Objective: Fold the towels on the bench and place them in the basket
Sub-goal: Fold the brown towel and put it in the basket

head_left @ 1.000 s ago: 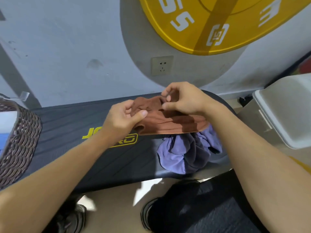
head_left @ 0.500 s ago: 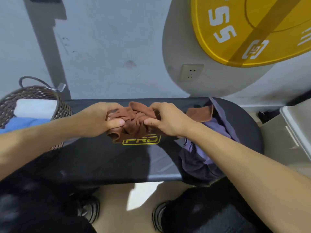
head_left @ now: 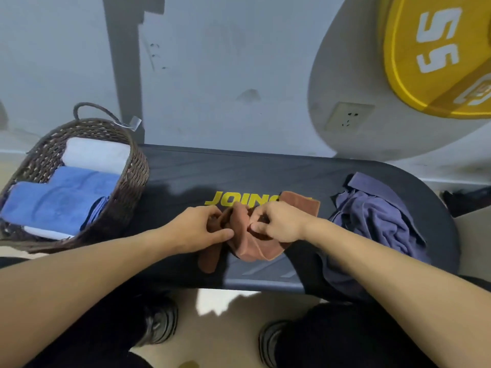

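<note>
Both the left hand (head_left: 198,226) and right hand (head_left: 279,221) pinch the bunched towel (head_left: 248,245); spreading it flat on the bench (head_left: 186,179) first should give cleaner folds.

Bare forearms, no sleeves, no watch, rings or gloves on left hand (head_left: 198,229) or right hand (head_left: 280,221). Black trousers (head_left: 345,338) over both legs. Dark shoes with grey panels: left shoe (head_left: 159,324), right shoe (head_left: 268,341), the latter partly hidden.

L hand (head_left: 198,228) + R hand (head_left: 279,224) pinch brown towel (head_left: 252,248) | bench (head_left: 186,176); basket (head_left: 132,176) left
</note>
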The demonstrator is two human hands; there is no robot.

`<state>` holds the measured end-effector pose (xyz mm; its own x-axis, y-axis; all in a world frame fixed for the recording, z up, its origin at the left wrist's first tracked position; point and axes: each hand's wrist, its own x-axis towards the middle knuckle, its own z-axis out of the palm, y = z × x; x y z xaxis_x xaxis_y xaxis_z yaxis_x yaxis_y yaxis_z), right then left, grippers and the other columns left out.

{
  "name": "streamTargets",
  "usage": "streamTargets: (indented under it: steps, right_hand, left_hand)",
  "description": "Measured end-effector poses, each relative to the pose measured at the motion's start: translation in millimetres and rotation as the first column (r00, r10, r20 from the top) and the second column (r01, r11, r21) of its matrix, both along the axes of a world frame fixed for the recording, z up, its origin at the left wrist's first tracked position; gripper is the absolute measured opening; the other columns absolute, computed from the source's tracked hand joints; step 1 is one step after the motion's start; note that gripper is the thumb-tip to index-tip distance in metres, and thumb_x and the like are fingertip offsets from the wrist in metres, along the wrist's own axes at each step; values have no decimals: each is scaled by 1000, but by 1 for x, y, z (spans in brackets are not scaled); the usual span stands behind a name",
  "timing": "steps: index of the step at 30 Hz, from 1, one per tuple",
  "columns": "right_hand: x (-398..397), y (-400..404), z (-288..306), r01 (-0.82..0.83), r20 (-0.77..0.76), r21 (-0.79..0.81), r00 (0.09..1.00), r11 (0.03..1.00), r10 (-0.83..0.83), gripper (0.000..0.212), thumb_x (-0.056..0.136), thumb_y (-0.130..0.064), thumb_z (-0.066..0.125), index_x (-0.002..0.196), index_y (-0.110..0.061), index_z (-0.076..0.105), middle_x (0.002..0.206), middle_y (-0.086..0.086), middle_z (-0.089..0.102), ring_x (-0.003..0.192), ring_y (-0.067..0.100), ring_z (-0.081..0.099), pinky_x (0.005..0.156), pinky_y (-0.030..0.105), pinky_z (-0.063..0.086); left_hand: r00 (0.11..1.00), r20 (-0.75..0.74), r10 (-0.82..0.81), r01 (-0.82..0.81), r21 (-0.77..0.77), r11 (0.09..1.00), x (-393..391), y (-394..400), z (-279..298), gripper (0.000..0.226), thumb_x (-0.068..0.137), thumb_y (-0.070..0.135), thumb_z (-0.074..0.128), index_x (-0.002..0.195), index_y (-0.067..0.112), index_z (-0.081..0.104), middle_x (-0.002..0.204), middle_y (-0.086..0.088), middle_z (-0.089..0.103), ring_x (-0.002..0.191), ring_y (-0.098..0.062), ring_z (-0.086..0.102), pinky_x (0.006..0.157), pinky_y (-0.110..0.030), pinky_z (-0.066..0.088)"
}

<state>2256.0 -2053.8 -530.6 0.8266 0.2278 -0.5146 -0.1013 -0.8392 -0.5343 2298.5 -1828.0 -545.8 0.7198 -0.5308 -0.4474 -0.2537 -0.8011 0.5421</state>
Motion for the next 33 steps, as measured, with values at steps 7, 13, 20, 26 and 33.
streamTargets:
  steps: [7, 13, 20, 26, 33]
  right_hand:
    - [16, -51, -14, 244, -14, -428, 961, 870, -276, 69, 78, -43, 76, 133, -14, 45, 128, 15, 45, 115, 40, 53, 99, 41, 46]
    - [13, -56, -29, 320, 9, -251, 944, 913, -329, 28, 83, -26, 75, 105, -14, 62, 101, 11, 70, 93, 32, 67, 78, 33, 51]
    - [39, -67, 1, 458, 205, -6, 871, 889, -447, 10, 84, -22, 75, 91, -22, 68, 86, 1, 70, 79, 19, 64, 71, 28, 49]
    - [37, -85, -4, 513, 170, -204, 857, 834, -486, 14, 83, -23, 75, 95, -18, 71, 92, 6, 71, 95, 25, 67, 74, 25, 43]
    - [28, -73, -16, 404, -39, -346, 896, 847, -443, 88, 69, -38, 87, 140, -22, 38, 132, 17, 45, 114, 35, 57, 95, 36, 45]
  left_hand:
    - [997, 62, -35, 33, 33, 999, 5, -16, -16, 72, 77, 63, 66, 139, 36, 40, 111, -1, 51, 104, -22, 57, 93, -35, 49]
    - [978, 68, -196, 192, 51, 980, 8, -28, -14, 25, 82, 40, 65, 70, 35, 44, 71, 15, 51, 74, -17, 55, 64, -28, 39]
    - [992, 27, -124, 116, 200, 973, 29, -14, -4, 24, 86, 49, 60, 83, 26, 59, 76, 6, 62, 67, -22, 68, 58, -29, 51]
    - [997, -29, 68, -49, 439, 897, 44, 17, 5, 45, 92, 59, 49, 81, 15, 52, 59, -6, 63, 32, -18, 60, 34, -22, 43]
    - [901, 390, -189, -37, 504, 863, 38, 19, -3, 63, 78, 65, 62, 114, 17, 43, 106, -5, 56, 99, -28, 61, 69, -37, 44]
